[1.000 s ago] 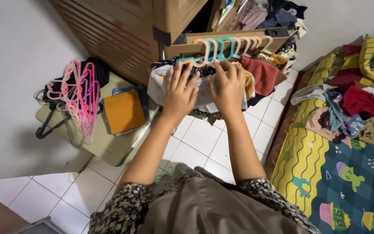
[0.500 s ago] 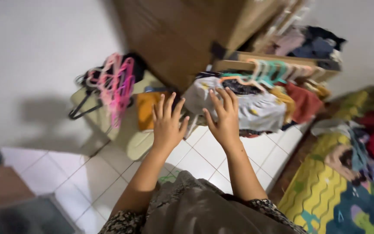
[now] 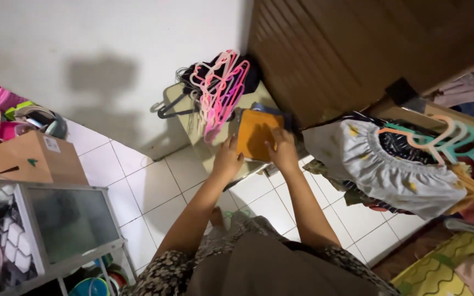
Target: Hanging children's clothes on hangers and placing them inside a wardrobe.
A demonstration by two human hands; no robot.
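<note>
Both hands reach out to a folded orange cloth (image 3: pixel 254 133) that lies on top of a pale low stool or table (image 3: pixel 193 118) set against the white wall. The left hand (image 3: pixel 227 158) sits at the cloth's lower left corner, fingers curled toward its edge; whether it has really pinched the fabric cannot be told from this angle. The right hand (image 3: pixel 282 149) lies on the cloth's lower right part, fingers spread over the surface and touching it, not visibly closed round anything. Just beside the cloth, to its left on the same surface, a bundle of pink plastic hangers (image 3: pixel 220 87) rests on some dark fabric. To the right stands a brown wooden wardrobe (image 3: pixel 330 49), and in front of it a row of garments hangs on pastel hangers (image 3: pixel 456 137), the nearest a light grey garment with yellow spots (image 3: pixel 379 164). A cardboard box (image 3: pixel 28 159) sits at the far left on the white tiled floor (image 3: pixel 149 186).
</note>
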